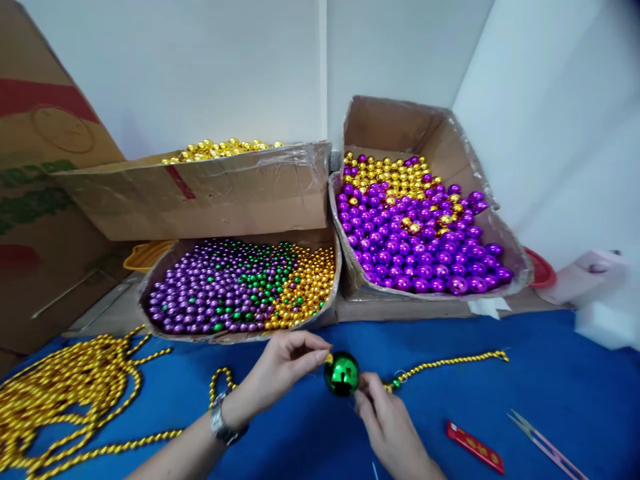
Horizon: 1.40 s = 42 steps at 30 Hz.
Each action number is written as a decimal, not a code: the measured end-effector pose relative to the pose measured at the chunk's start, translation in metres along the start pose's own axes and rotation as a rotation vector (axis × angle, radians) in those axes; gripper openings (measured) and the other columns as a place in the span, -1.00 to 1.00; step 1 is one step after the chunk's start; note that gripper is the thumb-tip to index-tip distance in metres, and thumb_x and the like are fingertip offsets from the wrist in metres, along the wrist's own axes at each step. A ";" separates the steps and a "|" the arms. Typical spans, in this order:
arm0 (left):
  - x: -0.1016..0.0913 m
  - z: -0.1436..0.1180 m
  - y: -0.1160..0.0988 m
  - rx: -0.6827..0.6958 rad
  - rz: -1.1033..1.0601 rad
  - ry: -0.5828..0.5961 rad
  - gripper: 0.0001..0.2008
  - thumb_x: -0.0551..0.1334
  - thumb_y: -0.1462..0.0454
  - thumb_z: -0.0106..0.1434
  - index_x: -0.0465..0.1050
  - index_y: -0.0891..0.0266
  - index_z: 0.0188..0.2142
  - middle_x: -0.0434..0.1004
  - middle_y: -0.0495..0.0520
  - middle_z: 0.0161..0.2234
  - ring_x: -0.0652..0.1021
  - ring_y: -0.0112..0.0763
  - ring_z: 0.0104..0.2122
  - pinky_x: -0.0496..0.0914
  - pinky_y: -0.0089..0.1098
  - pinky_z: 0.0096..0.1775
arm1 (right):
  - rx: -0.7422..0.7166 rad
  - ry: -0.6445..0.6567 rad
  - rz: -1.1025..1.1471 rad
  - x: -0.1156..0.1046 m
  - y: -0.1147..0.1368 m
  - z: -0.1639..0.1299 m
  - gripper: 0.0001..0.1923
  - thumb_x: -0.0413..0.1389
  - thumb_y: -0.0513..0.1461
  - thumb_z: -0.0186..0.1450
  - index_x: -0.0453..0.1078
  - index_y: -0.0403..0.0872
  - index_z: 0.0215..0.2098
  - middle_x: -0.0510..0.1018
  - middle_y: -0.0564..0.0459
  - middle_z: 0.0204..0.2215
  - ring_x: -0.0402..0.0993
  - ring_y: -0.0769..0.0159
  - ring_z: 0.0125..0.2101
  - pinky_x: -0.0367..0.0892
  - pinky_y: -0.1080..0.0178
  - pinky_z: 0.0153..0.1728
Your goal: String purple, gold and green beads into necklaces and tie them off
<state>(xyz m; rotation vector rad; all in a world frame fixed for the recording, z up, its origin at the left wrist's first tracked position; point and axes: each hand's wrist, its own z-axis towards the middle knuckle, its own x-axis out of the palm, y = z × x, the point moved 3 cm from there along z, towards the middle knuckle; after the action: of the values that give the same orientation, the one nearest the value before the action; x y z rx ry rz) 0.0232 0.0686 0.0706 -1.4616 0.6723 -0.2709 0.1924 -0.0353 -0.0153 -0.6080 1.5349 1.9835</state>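
The left hand's fingers point(320, 357) pinch a small gold piece point(329, 359) beside a glossy green ball point(342, 375); the right hand point(383, 410) meets the ball's edge, its finger grip unclear.

Cardboard boxes point(390, 130) of beads point(420, 248) stand behind the ball point(344, 368); bead strands point(75, 383) lie to its left, tweezers point(555, 453) to its right.

A pale bluish wall point(225, 73) spans the back, split by a narrow white vertical strip point(323, 73); a side wall point(555, 147) meets it at the right. A blue surface point(600, 400) lies below.
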 end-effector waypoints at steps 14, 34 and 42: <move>0.022 0.043 -0.089 0.353 0.208 0.096 -0.79 0.15 0.20 0.26 0.50 0.28 -0.34 0.57 0.09 -0.38 0.55 -0.35 -0.37 0.41 -0.45 -0.33 | -0.070 -0.191 0.161 -0.043 0.015 0.029 -0.73 -0.14 -0.25 0.40 0.39 -0.06 -0.18 0.51 0.03 -0.39 0.47 0.38 -0.38 0.37 0.40 -0.35; 0.025 0.139 -0.107 0.396 0.454 0.238 -0.66 0.10 0.19 0.26 0.34 0.27 -0.01 0.48 0.16 -0.17 0.51 -0.35 -0.26 0.41 -0.37 -0.24 | -0.072 -0.262 0.199 -0.059 0.017 0.013 -0.77 -0.09 -0.28 0.37 0.38 -0.01 -0.12 0.51 0.09 -0.46 0.47 0.41 -0.46 0.33 0.42 -0.41; -0.019 0.057 -0.039 -0.001 -0.734 -0.057 -0.76 0.20 0.39 0.21 0.41 0.27 -0.10 0.48 0.10 -0.21 0.51 -0.46 -0.32 0.47 -0.45 -0.30 | -0.228 -0.251 0.015 -0.057 0.016 0.008 -0.76 -0.03 -0.34 0.33 0.35 -0.03 -0.07 0.57 0.00 -0.27 0.52 0.32 -0.28 0.41 0.34 -0.24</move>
<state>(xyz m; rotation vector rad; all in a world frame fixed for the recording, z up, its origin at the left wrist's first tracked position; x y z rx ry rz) 0.0499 0.1214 0.1115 -1.6666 0.0620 -0.7880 0.2242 -0.0388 0.0355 -0.4166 1.1778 2.1716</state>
